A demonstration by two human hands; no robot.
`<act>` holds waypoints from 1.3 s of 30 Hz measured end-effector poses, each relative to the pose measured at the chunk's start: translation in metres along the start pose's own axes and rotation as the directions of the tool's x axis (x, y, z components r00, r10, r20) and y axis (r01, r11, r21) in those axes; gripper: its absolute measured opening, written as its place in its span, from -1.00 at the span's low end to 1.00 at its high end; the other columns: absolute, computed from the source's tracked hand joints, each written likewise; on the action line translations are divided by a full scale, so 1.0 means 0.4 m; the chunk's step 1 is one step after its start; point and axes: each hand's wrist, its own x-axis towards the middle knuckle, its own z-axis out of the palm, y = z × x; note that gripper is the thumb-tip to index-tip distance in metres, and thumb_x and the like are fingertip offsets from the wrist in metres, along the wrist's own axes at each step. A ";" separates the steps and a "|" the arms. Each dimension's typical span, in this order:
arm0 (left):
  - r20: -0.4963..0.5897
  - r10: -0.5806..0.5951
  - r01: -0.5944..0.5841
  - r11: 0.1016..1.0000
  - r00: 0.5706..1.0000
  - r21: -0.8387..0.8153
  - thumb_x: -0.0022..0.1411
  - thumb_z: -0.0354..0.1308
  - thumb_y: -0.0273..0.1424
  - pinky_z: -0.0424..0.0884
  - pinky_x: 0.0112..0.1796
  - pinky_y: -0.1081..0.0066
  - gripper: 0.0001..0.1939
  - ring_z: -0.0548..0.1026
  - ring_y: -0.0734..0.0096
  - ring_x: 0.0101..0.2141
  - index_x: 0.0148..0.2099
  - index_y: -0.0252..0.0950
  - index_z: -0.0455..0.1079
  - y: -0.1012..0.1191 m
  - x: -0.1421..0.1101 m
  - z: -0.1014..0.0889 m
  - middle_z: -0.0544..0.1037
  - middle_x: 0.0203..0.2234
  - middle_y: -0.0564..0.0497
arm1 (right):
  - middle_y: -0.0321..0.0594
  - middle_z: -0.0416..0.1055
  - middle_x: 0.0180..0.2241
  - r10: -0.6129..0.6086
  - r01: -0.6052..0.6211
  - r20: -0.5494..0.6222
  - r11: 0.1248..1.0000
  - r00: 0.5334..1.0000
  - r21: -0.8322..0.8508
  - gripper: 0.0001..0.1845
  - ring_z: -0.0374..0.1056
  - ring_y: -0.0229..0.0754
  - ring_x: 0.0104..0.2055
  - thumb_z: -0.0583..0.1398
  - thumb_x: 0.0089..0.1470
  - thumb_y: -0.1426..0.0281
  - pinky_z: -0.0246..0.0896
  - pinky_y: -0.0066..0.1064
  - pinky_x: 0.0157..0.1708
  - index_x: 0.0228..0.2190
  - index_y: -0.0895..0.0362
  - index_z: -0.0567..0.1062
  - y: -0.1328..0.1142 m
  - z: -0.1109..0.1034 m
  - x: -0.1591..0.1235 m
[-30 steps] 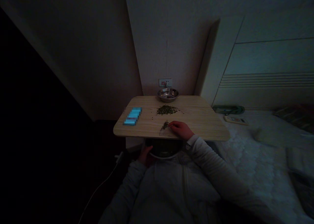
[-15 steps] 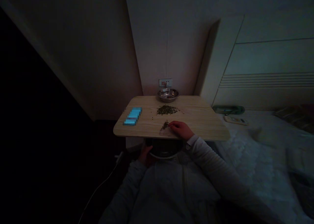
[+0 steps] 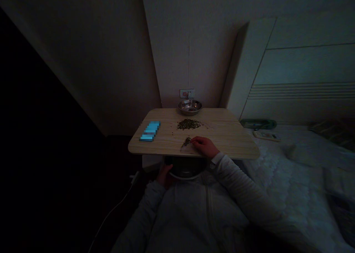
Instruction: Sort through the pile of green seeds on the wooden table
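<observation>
On the wooden table, my right hand (image 3: 204, 146) rests with its fingers drawn together, the tips at a small cluster of dark green beans (image 3: 187, 140). Whether a bean sits between the fingertips is too small to see. The cluster trails toward the near edge, beside a pale patch I cannot make out. Farther back lies a larger heap of the same small beans (image 3: 188, 124), with a few strays around it. Below the table edge, my left hand (image 3: 164, 176) grips the left rim of a dark bowl (image 3: 186, 169) at my lap; the tabletop hides part of it.
At the table's (image 3: 227, 131) far edge stands a shiny metal bowl (image 3: 190, 107), under a wall socket (image 3: 187, 93). A lit phone (image 3: 150, 131), its screen blurred, lies on the left. A bed (image 3: 291, 179) adjoins on the right, and a white cable (image 3: 111, 211) runs down at left.
The small cluster by my right fingertips now trails slightly farther toward the near edge. Both hands have hardly moved.
</observation>
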 end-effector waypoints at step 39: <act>-0.112 -0.093 0.092 0.996 0.989 -0.013 0.20 0.10 -0.46 0.49 -0.07 0.19 -0.76 0.52 0.08 -0.02 -0.08 -0.35 0.43 0.031 -0.066 0.086 0.64 -0.21 -0.15 | -0.20 0.52 -0.40 0.024 -0.024 -0.021 1.000 1.000 -0.015 -0.73 0.35 -0.19 -0.36 0.13 0.03 0.35 0.20 -0.39 -0.28 -0.30 0.16 0.58 -0.007 -0.002 -0.002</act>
